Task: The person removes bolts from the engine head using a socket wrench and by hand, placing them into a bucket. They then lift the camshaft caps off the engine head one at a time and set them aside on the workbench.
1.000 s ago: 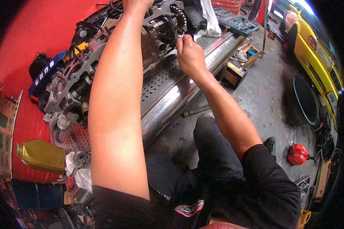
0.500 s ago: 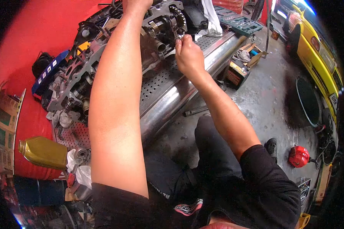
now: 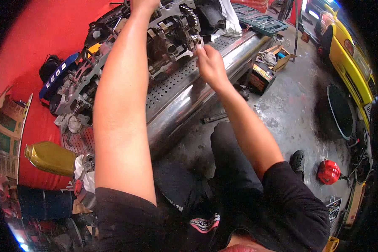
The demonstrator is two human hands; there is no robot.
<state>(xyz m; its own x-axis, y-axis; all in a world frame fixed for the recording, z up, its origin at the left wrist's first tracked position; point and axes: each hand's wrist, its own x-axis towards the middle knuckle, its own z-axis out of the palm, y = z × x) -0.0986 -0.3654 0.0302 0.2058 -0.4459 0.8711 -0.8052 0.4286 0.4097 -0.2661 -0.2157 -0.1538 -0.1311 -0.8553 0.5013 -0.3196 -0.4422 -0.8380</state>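
Observation:
An engine cylinder head [image 3: 157,69] with exposed shafts lies on a perforated metal bench [image 3: 172,87]. A toothed timing gear [image 3: 192,17] shows at its far right end. My right hand [image 3: 211,65] is closed at that end below the gear, thumb and fingers against a small metal piece I cannot make out. At the top edge of the view, my left hand [image 3: 145,5] reaches over the far side of the cylinder head. Its fingers are out of frame, and my left forearm covers the middle of the engine parts.
An open socket set case [image 3: 260,20] and a white cloth [image 3: 231,21] are at the bench's far end. A battery [image 3: 261,77] stands on the floor beside a cardboard box [image 3: 283,59]. At left are a gold oil jug [image 3: 50,159] and a ratchet [image 3: 88,161]. A yellow car [image 3: 348,59] is at right.
My right hand has shifted slightly down and right, still at the engine's end. My left hand has moved slightly left and up. The whole view has turned a little.

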